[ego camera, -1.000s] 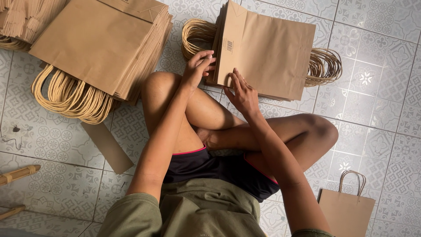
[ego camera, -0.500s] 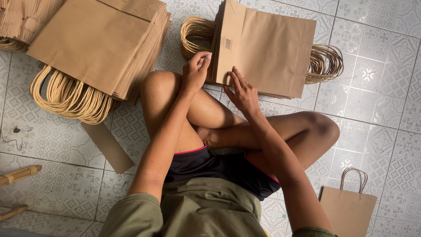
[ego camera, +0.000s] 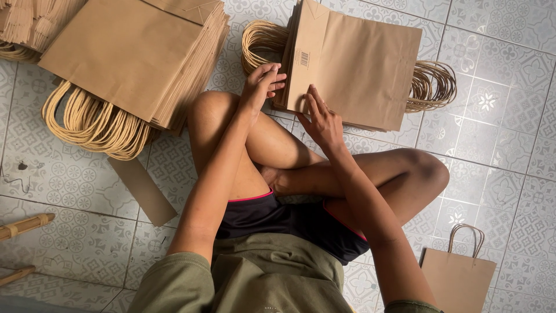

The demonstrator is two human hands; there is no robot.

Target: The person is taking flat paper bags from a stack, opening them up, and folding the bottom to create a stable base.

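Reads to me as home floor turned piecework spot. Patterned grey floor tiles (ego camera: 492, 104) under person sitting cross-legged, no bench. Flat stack of brown paper bags (ego camera: 353, 66) at my fingertips, bigger stack (ego camera: 130, 55) left of grip, one finished bag (ego camera: 457, 278) standing behind right elbow.

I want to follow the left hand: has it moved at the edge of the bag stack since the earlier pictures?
Yes, slightly. The left hand has curled its fingers back toward the edge of the stack of flat paper bags, as they were a second ago.
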